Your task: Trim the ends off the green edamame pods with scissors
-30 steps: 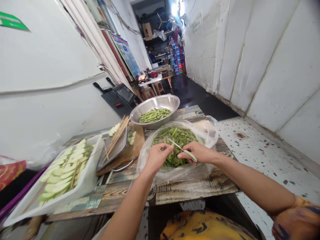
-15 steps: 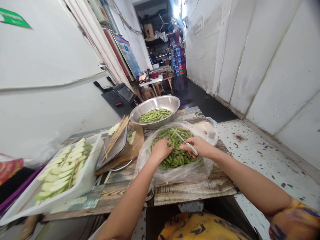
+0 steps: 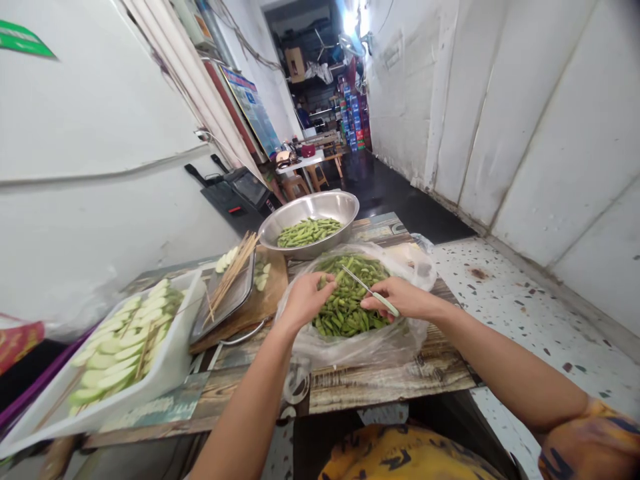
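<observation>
A clear plastic bag (image 3: pixel 350 352) lies spread open on the table, full of green edamame pods (image 3: pixel 345 315). My right hand (image 3: pixel 400 298) is closed round the pale green handle of a pair of scissors (image 3: pixel 361 281); the thin metal blades point up and left over the pods. Over the bag's left side, my left hand (image 3: pixel 311 293) is closed in a pinch, with a bit of green, apparently an edamame pod, between thumb and fingers. Just beyond the bag stands a wide steel bowl (image 3: pixel 273 225) with more green pods in its bottom.
On the left, a white plastic tray (image 3: pixel 173 373) holds pale green slices on skewers. Between tray and bag, a metal tray (image 3: pixel 240 297) with bare wooden skewers (image 3: pixel 233 270) rests on a wooden board (image 3: pixel 274 267). The wood-patterned table (image 3: pixel 390 390) ends at a speckled floor on the right.
My left hand has drawn back left and up out of the pods, fingers pinched. My right hand and the scissors have shifted slightly down and right.
</observation>
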The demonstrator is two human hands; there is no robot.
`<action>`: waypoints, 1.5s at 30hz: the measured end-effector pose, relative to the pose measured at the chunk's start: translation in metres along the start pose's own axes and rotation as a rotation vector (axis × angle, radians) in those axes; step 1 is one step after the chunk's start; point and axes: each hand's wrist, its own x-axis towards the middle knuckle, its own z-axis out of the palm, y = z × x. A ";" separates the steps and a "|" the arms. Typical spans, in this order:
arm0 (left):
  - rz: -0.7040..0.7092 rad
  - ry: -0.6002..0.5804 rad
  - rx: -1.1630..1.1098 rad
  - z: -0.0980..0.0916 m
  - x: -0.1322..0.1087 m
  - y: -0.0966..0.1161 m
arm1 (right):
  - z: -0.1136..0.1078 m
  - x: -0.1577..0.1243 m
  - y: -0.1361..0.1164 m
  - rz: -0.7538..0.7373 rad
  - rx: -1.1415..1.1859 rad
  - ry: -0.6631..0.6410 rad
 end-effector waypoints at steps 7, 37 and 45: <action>0.051 -0.019 0.093 -0.007 -0.007 0.007 | 0.000 -0.002 0.000 -0.016 0.047 -0.092; -0.352 -0.061 -1.393 0.003 -0.010 0.007 | 0.016 -0.003 -0.009 0.034 0.331 -0.098; -0.353 -0.009 -1.464 0.017 -0.014 0.025 | 0.020 -0.002 -0.005 0.010 0.370 -0.101</action>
